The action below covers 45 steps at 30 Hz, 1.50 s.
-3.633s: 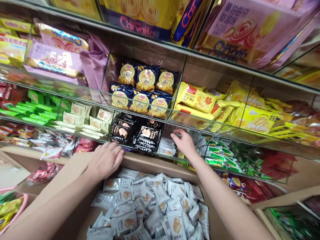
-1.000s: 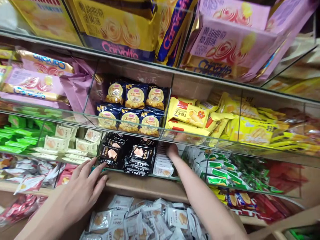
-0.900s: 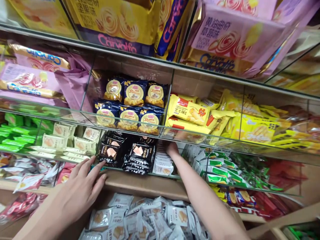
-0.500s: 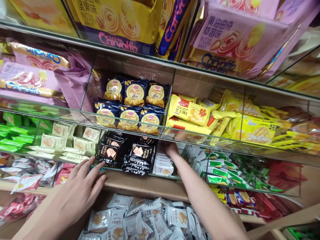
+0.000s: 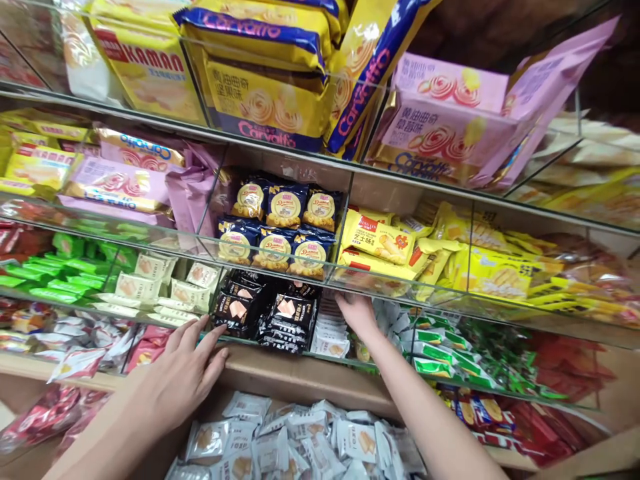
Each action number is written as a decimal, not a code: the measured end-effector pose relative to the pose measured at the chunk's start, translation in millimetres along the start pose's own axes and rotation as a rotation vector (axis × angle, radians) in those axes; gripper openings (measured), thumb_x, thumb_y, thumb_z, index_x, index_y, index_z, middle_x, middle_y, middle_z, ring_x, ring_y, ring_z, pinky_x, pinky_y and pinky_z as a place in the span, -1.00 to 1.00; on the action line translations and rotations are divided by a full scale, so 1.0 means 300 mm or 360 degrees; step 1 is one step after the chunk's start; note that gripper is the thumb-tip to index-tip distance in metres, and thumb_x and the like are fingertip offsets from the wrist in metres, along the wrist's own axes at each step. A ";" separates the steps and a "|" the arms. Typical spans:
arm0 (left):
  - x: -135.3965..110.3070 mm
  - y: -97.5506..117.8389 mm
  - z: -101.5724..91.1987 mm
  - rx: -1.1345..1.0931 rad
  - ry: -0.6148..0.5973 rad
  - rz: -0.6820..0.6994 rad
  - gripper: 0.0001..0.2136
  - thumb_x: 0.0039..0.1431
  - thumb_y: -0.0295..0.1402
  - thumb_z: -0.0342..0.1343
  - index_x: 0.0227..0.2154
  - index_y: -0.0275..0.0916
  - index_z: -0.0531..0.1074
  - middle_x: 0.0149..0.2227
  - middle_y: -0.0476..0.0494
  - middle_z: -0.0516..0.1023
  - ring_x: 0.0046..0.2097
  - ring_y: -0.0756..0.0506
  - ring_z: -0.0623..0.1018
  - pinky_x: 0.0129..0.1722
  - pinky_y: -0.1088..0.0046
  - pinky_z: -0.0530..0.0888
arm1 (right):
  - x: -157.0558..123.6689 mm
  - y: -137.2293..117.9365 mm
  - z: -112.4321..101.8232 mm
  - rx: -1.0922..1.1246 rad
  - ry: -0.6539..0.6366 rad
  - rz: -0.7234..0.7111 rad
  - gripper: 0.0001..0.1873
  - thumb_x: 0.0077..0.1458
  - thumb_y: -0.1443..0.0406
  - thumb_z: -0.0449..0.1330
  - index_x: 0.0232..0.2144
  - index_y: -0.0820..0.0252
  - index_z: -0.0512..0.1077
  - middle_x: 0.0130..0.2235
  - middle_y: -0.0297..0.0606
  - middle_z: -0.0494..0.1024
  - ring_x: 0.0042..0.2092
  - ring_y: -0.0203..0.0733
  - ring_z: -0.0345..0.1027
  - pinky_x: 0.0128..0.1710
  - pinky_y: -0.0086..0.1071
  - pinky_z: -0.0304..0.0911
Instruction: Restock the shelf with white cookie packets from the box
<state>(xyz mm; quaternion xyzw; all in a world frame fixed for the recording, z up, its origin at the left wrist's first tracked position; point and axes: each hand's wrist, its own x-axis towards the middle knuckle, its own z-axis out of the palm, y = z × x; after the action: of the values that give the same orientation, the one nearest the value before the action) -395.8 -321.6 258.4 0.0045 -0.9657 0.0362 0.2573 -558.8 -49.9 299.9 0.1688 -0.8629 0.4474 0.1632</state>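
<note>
My left hand (image 5: 185, 367) lies palm down with its fingers stretched out, at the rim of a cardboard box (image 5: 320, 377) and close to the black snack packets (image 5: 287, 317) on the lower shelf. My right hand (image 5: 356, 315) reaches into the compartment beside them, over a stacked row of small white packets (image 5: 331, 337). Its fingertips are partly hidden at the back of that row, so whether they grip a packet cannot be made out. Loose white-grey cake packets (image 5: 300, 440) fill the box below my hands.
Glass dividers and shelf lips front the compartments. Blue round-label cookie packets (image 5: 275, 247) and yellow chicken roll packets (image 5: 377, 237) sit directly above. Cream packets (image 5: 137, 287) stand left, green-white packets (image 5: 435, 340) right. Large yellow cookie bags (image 5: 265, 100) fill the top shelf.
The view has shifted, showing more of the upper shelves and the left side. My right hand shows slightly more from under the shelf lip. The left hand keeps its place by the box rim.
</note>
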 end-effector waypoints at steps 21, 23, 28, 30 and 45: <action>-0.124 0.212 -0.123 -0.0949 0.0009 0.0276 -0.77 0.09 -0.32 -0.07 -0.20 -0.15 0.38 -0.05 -0.16 0.38 0.02 -0.17 0.32 0.01 0.25 0.29 | -0.711 0.115 -0.117 -0.0613 -0.1290 -0.0026 -0.84 -0.26 0.48 0.17 -0.53 0.19 0.45 -0.36 -0.22 0.49 -0.27 -0.13 0.34 -0.29 -0.43 0.17; -0.161 0.294 -0.123 -0.1309 -0.0409 0.0182 -0.74 0.07 -0.32 -0.03 -0.15 -0.11 0.36 -0.01 -0.14 0.37 0.03 -0.16 0.33 0.02 0.27 0.30 | -0.672 0.092 -0.146 -0.0355 -0.1151 0.0035 -0.86 -0.24 0.44 0.18 -0.51 0.15 0.42 -0.39 -0.30 0.48 -0.29 -0.17 0.32 -0.32 -0.44 0.14; -0.180 0.449 -0.074 -0.2438 -0.1190 -0.0517 -0.46 -0.10 -0.18 0.18 -0.02 -0.17 0.20 -0.10 -0.18 0.44 -0.17 -0.12 0.46 -0.22 0.33 0.44 | -0.593 -0.001 -0.137 0.0703 -0.0697 0.0337 -0.86 -0.09 0.25 0.16 -0.47 0.16 0.26 -0.45 -0.37 0.41 -0.41 -0.28 0.26 -0.40 -0.45 0.15; -0.175 0.476 -0.058 -0.2726 -0.1264 -0.0731 -0.51 -0.17 -0.12 0.22 -0.16 -0.23 0.32 -0.34 -0.07 0.50 -0.39 -0.03 0.46 -0.40 0.44 0.42 | -0.599 -0.014 -0.098 0.1043 -0.0587 0.0500 -0.77 -0.09 0.18 0.17 -0.44 0.16 0.22 -0.48 -0.39 0.37 -0.47 -0.32 0.22 -0.47 -0.47 0.14; -0.178 0.400 -0.038 -0.2278 -0.0680 -0.0353 -0.69 0.03 -0.18 0.07 -0.18 -0.19 0.30 -0.33 -0.06 0.55 -0.30 -0.07 0.50 -0.31 0.45 0.41 | -0.624 0.002 -0.076 0.1136 -0.0940 0.0487 -0.67 -0.12 0.14 0.24 -0.32 0.21 0.37 -0.34 -0.30 0.50 -0.32 -0.22 0.35 -0.34 -0.41 0.22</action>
<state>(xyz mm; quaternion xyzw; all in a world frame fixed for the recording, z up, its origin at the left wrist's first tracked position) -347.1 -201.7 233.6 -0.0595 -0.7762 -0.6277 0.0068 -389.6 -3.6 230.8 0.2051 -0.6800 0.6673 -0.2243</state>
